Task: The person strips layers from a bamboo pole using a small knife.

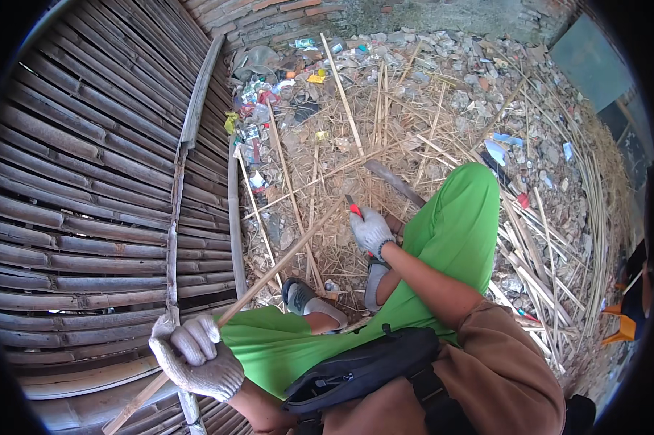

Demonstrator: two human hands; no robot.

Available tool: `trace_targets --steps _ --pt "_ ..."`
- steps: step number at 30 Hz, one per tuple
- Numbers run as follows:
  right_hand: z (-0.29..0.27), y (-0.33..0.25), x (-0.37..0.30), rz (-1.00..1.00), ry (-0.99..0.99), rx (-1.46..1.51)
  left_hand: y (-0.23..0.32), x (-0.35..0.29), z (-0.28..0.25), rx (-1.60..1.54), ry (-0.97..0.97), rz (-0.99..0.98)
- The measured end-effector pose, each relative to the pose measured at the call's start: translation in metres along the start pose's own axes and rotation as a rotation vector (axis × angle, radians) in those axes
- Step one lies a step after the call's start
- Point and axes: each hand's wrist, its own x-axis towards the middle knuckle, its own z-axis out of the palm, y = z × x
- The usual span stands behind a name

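A long split bamboo strip [270,275] runs slantwise from the lower left to the middle of the view. My left hand [196,357], in a white knitted glove, has its fingers curled round the strip's lower part. The strip's thin far end reaches close to my right hand [371,230], also gloved. That hand grips a knife [354,209] with a red handle, its short dark blade pointing up beside the strip's tip. Whether blade and strip touch, I cannot tell. Most of the handle is hidden in the glove.
A bamboo slat wall [88,239] stands close on the left. Loose bamboo strips [345,101] and shavings cover the littered ground. More strips [537,268] lie piled on the right. My green-clad knee [454,210] rises beside my right arm; a black waist bag [363,366] lies across my lap.
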Motion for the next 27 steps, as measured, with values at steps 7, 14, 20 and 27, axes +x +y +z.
trace_targets --steps 7,14,20,27 --pt "0.014 0.022 -0.005 0.083 -0.149 -0.168 -0.023 0.003 -0.009 0.094 0.062 -0.029" --pt "0.008 0.018 -0.014 0.057 -0.175 -0.202 0.013 0.002 -0.009 0.072 0.048 0.052" --pt "0.009 0.017 -0.009 0.086 -0.164 -0.253 -0.024 0.0 -0.024 0.033 0.104 -0.046" --pt "0.011 0.03 -0.004 0.009 -0.162 -0.27 -0.059 0.001 -0.011 0.059 -0.03 0.018"
